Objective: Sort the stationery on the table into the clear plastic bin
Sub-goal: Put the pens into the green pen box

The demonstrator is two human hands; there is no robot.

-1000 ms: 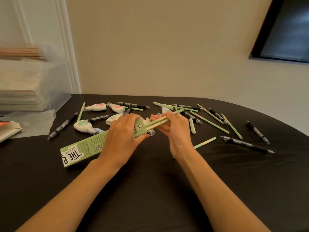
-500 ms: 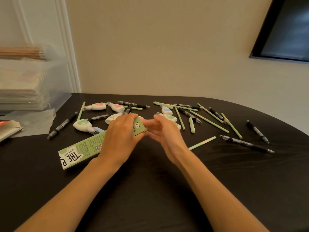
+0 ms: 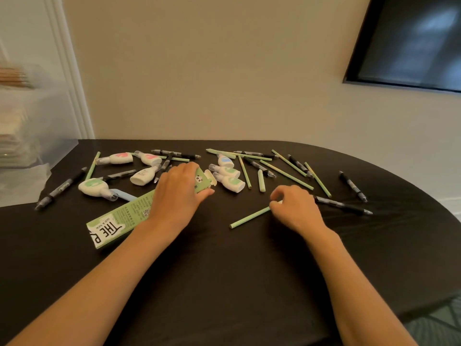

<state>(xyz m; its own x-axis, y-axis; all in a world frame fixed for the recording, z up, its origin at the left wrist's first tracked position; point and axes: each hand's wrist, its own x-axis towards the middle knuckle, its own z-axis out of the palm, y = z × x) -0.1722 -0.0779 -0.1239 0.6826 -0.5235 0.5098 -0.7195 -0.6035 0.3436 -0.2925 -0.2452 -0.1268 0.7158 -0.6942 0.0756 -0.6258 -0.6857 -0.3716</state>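
My left hand [image 3: 178,193] grips the open end of a long green pencil box [image 3: 117,219] lying flat on the black table [image 3: 224,270]. My right hand [image 3: 293,207] pinches one end of a green pencil [image 3: 249,218] that lies on the table to the right of the box. Several more green pencils [image 3: 287,174], black pens [image 3: 353,186] and white correction-tape dispensers [image 3: 229,182] lie scattered across the far half of the table. The clear plastic bin [image 3: 32,126] stands at the far left, blurred.
A black pen [image 3: 341,205] lies just right of my right hand. Another black pen [image 3: 59,189] lies near the table's left edge by the bin. The wall runs behind the table, and the table's rounded edge curves down at right.
My right hand left the box mouth, where it had pushed pencils in, and moved right to pinch a loose green pencil. My left hand stays on the box.
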